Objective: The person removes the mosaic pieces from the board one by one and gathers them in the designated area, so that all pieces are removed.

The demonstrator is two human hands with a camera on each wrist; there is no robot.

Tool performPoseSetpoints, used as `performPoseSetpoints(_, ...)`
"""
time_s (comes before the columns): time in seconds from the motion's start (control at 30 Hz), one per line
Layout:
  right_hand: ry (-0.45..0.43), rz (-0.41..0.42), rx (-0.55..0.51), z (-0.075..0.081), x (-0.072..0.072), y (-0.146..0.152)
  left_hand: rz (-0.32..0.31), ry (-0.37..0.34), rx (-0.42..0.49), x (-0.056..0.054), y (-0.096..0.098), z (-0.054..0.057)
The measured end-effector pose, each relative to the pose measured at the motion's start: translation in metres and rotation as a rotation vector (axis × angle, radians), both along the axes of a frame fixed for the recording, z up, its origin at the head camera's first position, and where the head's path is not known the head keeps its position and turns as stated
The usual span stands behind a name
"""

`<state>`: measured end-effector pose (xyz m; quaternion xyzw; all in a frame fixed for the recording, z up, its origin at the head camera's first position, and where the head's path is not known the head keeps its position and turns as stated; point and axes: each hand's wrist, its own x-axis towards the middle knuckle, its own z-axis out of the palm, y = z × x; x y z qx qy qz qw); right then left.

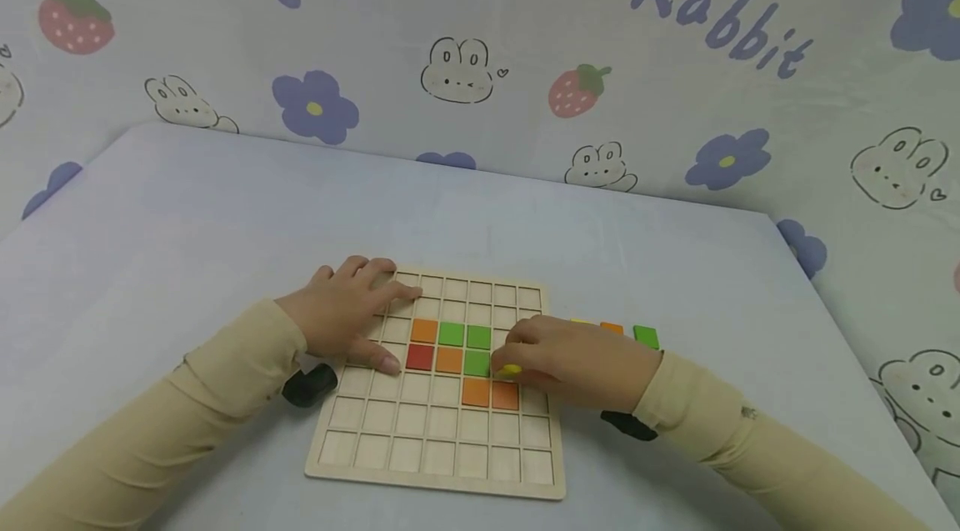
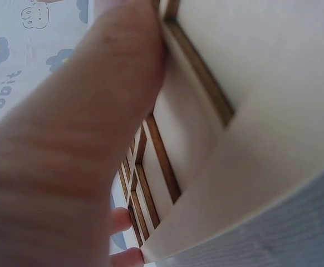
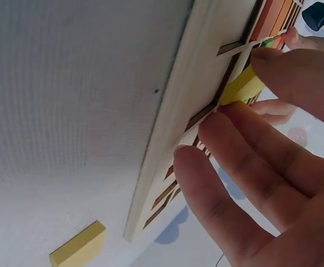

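Observation:
A wooden grid board (image 1: 435,483) lies on the table, with orange, green and red square tiles set in its middle cells. My left hand (image 1: 330,314) rests with spread fingers over the board's left side, thumb beside the red tile (image 1: 419,357). Between thumb and fingertips, my right hand (image 1: 573,356) pinches a yellow tile (image 3: 244,86). That tile is tilted over a cell just right of a green tile (image 1: 476,363) and above an orange tile (image 1: 506,396). In the right wrist view, the remaining fingers of that hand (image 3: 273,183) extend along the board's edge.
Loose tiles lie right of the board: a green tile (image 1: 646,337), an orange tile (image 1: 611,328) and a yellow tile (image 3: 78,245), partly behind the right hand in the head view. Dark devices (image 1: 310,386) show under both wrists. A patterned cloth wall (image 1: 510,14) stands behind the table.

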<state>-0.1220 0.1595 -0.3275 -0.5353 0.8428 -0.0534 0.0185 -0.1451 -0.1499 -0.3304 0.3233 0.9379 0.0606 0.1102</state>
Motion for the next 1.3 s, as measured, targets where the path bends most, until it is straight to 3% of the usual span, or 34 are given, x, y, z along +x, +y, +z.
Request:
performPoseSetpoints(0.23, 0.033, -0.066, 0.005, 0.003, 0.006, 0.013, -0.009, -0.009, -0.012, 0.0, 0.006, 0.0)
performPoseSetpoints(0.57, 0.047, -0.34, 0.013, 0.012, 0.011, 0.075, -0.018, -0.025, -0.011, 0.002, 0.011, -0.006)
performPoseSetpoints(0.8, 0.098, -0.381, -0.009, 0.003, 0.004, 0.124, 0.006, -0.027, -0.012, 0.001, 0.004, -0.018)
performPoseSetpoints(1.07, 0.064, -0.495, 0.071, 0.0, -0.002, 0.159, 0.009, -0.049, 0.007, 0.001, 0.002, -0.012)
performPoseSetpoints(1.3, 0.036, -0.54, 0.119, 0.005, -0.008, 0.167, -0.014, 0.026, 0.011, -0.001, 0.004, -0.009)
